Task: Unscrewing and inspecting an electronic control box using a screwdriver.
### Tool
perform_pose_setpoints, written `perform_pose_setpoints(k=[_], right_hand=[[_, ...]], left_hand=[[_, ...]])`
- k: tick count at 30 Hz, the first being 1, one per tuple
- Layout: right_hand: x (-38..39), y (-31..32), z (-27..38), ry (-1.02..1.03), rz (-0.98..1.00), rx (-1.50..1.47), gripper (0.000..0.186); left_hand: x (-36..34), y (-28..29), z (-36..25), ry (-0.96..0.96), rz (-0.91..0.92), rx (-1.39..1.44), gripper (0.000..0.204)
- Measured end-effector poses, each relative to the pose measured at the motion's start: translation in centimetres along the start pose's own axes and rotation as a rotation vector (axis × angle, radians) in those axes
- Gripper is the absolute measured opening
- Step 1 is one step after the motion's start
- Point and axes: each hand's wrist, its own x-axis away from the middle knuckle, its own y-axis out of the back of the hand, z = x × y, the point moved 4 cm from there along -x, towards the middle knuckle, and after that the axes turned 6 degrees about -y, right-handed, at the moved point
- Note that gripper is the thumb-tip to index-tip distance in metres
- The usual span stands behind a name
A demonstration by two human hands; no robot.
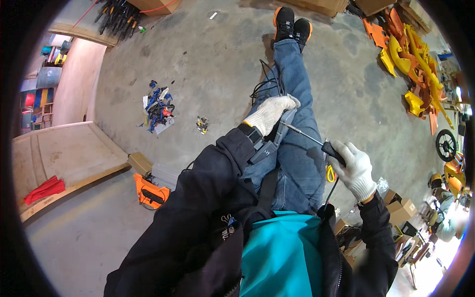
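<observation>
My left hand (269,114), in a white knit glove, is closed around a dark grey plastic housing (264,152) that rests on my jeans. A bundle of thin black cable (262,88) lies over my thigh just beyond that hand. In my gloved right hand (354,171) is a screwdriver (308,135), gripped by its black handle. Its metal shaft points left to the housing; whether the tip touches it, I cannot tell. Yellow finger loops, probably of scissors (330,173), show beside my right thigh.
On the floor at left are a heap of blue wire scraps (161,108), a small pile of bits (202,124) and an orange part (151,192). A wooden panel (74,143) bears a red cloth (45,189). Yellow and orange plastic pieces (413,59), a wheel (446,145) and boxes (402,212) lie right.
</observation>
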Motion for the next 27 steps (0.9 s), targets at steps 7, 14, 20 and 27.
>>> perform_pose_setpoints(k=[7, 14, 20, 27], right_hand=[[0.5, -0.2, 0.1, 0.056, -0.058, 0.084, 0.044], [0.1, -0.4, -1.8, -0.777, 0.167, -1.496, 0.049], [0.8, -1.0, -3.0, -0.842, 0.630, -1.420, 0.031], [-1.1, 0.4, -1.2, -0.677, 0.537, -0.933, 0.040]], left_hand=[[0.0, 0.1, 0.5, 0.026, -0.005, -0.008, 0.029], [-0.3, 0.2, 0.2, 0.065, 0.002, 0.025, 0.030], [-0.1, 0.1, -0.4, 0.056, 0.015, 0.023, 0.030], [-0.1, 0.1, 0.2, 0.051, -0.010, 0.008, 0.032]])
